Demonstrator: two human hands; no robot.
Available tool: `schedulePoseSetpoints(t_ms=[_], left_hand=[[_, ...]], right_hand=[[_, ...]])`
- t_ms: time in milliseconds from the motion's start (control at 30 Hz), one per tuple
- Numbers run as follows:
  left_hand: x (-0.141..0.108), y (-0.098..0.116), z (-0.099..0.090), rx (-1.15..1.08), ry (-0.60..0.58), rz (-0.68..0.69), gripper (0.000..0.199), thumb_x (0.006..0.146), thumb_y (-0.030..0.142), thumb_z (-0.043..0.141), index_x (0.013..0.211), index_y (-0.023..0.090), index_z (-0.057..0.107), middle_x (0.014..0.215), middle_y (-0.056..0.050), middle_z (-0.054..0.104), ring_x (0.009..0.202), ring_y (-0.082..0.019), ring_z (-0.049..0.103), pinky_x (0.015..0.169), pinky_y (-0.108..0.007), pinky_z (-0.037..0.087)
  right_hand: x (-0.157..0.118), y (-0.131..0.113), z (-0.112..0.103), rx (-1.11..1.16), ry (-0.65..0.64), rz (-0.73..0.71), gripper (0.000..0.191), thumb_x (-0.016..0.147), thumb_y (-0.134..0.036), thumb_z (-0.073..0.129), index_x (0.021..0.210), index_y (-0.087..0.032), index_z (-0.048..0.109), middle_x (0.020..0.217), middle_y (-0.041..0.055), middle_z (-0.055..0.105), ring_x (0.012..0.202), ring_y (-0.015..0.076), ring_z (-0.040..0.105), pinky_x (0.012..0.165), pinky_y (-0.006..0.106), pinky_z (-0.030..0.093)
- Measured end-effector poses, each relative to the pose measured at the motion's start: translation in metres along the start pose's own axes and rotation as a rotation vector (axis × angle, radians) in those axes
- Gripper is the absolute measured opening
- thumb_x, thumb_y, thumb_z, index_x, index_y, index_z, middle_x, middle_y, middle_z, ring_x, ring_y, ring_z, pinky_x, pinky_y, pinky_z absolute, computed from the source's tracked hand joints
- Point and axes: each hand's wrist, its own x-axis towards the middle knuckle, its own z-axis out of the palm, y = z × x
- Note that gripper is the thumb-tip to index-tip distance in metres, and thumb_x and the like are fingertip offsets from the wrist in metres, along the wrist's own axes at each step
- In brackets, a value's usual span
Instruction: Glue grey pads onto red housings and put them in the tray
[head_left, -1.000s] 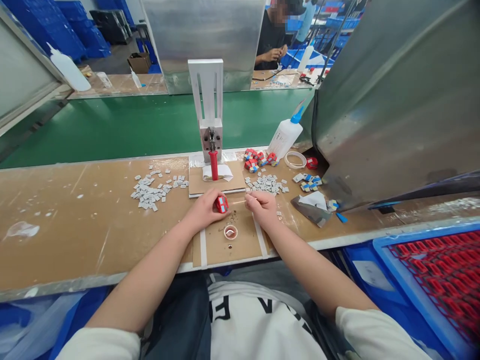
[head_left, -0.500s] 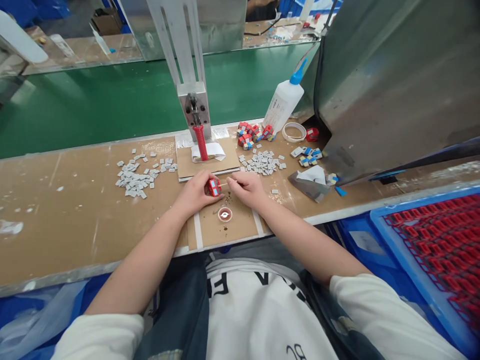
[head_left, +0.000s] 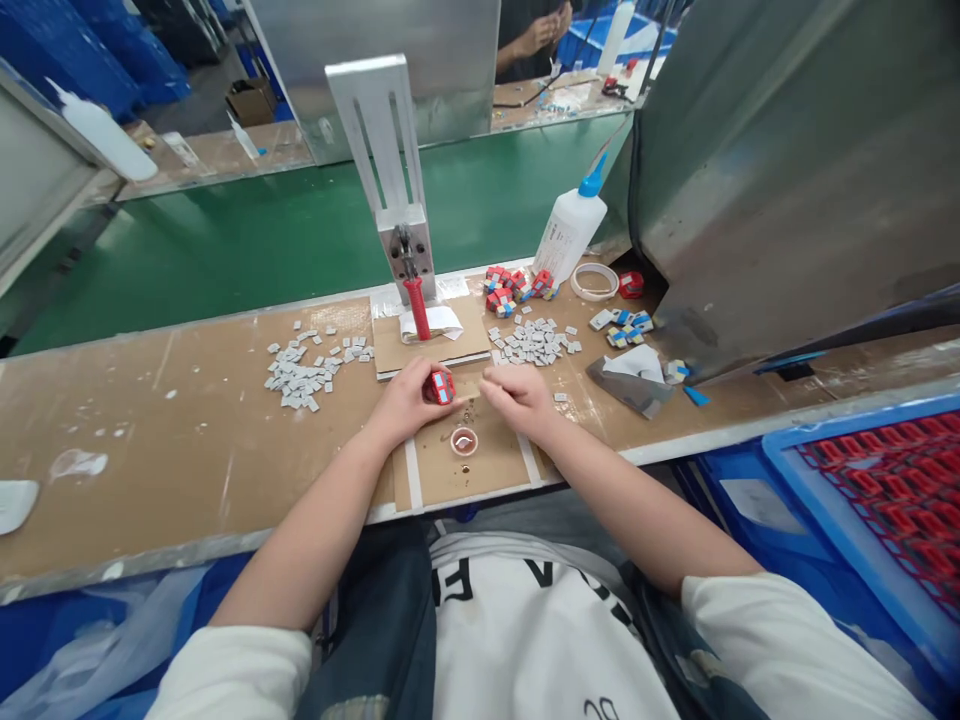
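Note:
My left hand (head_left: pixel 407 402) is closed around a small red toy vehicle (head_left: pixel 442 387) with pale window-like patches. Facing it, my right hand (head_left: pixel 519 398) pinches what looks like a thin stick, mostly hidden by the fingers; a small gap separates it from the toy vehicle. Just below both hands sits a small round cup (head_left: pixel 464 441) of reddish-brown liquid, on cardboard with dark drips. Small grey tiles lie in a left pile (head_left: pixel 300 375) and a right pile (head_left: pixel 534 342).
A clamp press with a red handle (head_left: pixel 417 309) stands behind my hands. Red toy vehicles (head_left: pixel 501 300), a white squeeze bottle (head_left: pixel 570 230) and a tape roll (head_left: pixel 595 282) are at back right. A blue crate (head_left: pixel 784 455) holds red parts. Beyond the green belt (head_left: pixel 300 225), another person's hands show.
The view has shifted, so the bench appears lower and farther right. My right hand sits slightly farther from the toy vehicle, which stays in my left hand.

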Motion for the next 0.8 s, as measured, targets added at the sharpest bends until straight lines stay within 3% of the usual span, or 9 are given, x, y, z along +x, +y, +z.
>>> schedulePoseSetpoints(t_ms=[133,233,333,433,500,633,800], left_hand=[[-0.001,-0.001,-0.004,-0.084,0.034,0.009,0.047,0.084,0.052,0.083,0.116,0.022,0.069,0.111,-0.008,0.066,0.098,-0.025,0.064,0.083,-0.035,0.052],[-0.002,0.001,-0.008,-0.1,0.056,0.028,0.048,0.082,0.053,0.084,0.118,0.023,0.072,0.114,-0.009,0.067,0.102,-0.026,0.065,0.086,-0.035,0.053],[-0.004,0.008,-0.014,-0.087,0.086,0.007,0.052,0.079,0.055,0.086,0.119,0.024,0.073,0.117,-0.008,0.07,0.101,-0.026,0.066,0.087,-0.036,0.053],[-0.005,0.023,-0.021,-0.122,0.051,-0.088,0.058,0.078,0.057,0.086,0.125,0.026,0.072,0.113,-0.005,0.074,0.089,-0.023,0.067,0.08,-0.034,0.054],[-0.001,0.036,-0.025,-0.152,0.01,-0.125,0.059,0.079,0.056,0.085,0.128,0.027,0.071,0.109,-0.003,0.076,0.085,-0.022,0.067,0.079,-0.034,0.055],[0.016,0.051,-0.02,-0.165,-0.023,-0.109,0.056,0.078,0.053,0.086,0.124,0.026,0.07,0.098,-0.001,0.076,0.078,-0.021,0.067,0.076,-0.033,0.054],[0.019,0.041,0.001,-0.253,0.035,-0.077,0.055,0.073,0.054,0.089,0.114,0.021,0.072,0.098,-0.004,0.075,0.086,-0.025,0.069,0.08,-0.036,0.055]], right_hand=[[-0.016,-0.019,0.004,-0.135,-0.321,0.003,0.052,0.109,-0.04,0.047,0.061,-0.02,0.046,0.058,-0.0006,0.051,0.056,0.012,0.042,0.061,0.03,0.025],[-0.022,-0.03,0.0,-0.417,-0.398,0.074,0.046,0.107,-0.05,0.055,0.075,-0.019,0.064,0.075,0.0056,0.07,0.065,0.0148,0.054,0.062,0.031,0.022],[-0.033,-0.027,-0.026,-0.589,-0.287,0.179,0.043,0.106,-0.058,0.058,0.09,-0.019,0.07,0.088,0.0082,0.074,0.074,0.0181,0.061,0.064,0.031,0.025],[-0.055,-0.012,-0.065,-0.67,-0.045,0.326,0.036,0.111,-0.044,0.05,0.098,-0.02,0.073,0.095,0.0083,0.073,0.084,0.0199,0.066,0.069,0.031,0.035],[-0.073,0.001,-0.083,-0.684,0.04,0.412,0.028,0.109,-0.038,0.054,0.102,-0.021,0.075,0.101,0.0082,0.072,0.09,0.0205,0.067,0.073,0.03,0.04],[-0.09,0.02,-0.086,-0.631,0.032,0.485,0.019,0.104,-0.038,0.065,0.112,-0.024,0.075,0.115,0.0069,0.071,0.098,0.0204,0.069,0.08,0.03,0.047],[-0.086,0.019,-0.078,-0.571,-0.001,0.468,0.019,0.102,-0.036,0.063,0.091,-0.021,0.067,0.1,0.0076,0.07,0.098,0.0241,0.068,0.082,0.033,0.049]])
